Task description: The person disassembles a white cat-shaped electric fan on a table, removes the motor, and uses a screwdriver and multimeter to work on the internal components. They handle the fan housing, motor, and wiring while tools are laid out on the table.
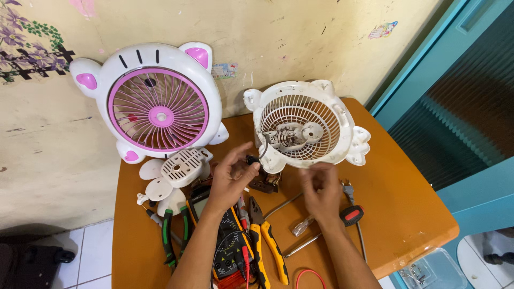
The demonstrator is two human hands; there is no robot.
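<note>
Below us, on an orange tabletop (pixel 407 203), we go left to right. Near the back left corner stands a whole white-and-pink fan (pixel 155 101) against the wall; pliers (pixel 267 241) and a multimeter (pixel 227 246) lie by the front edge. Our left hand (pixel 233 179) pinches a small black part (pixel 251 159) on a wire. Our right hand (pixel 320 192), fingers curled, steadies the lower rim of the white fan housing (pixel 305 126), tilted at the back centre. It looks light, stiff and brittle, so we judge the solid rim safer to grip than the thin grille.
</note>
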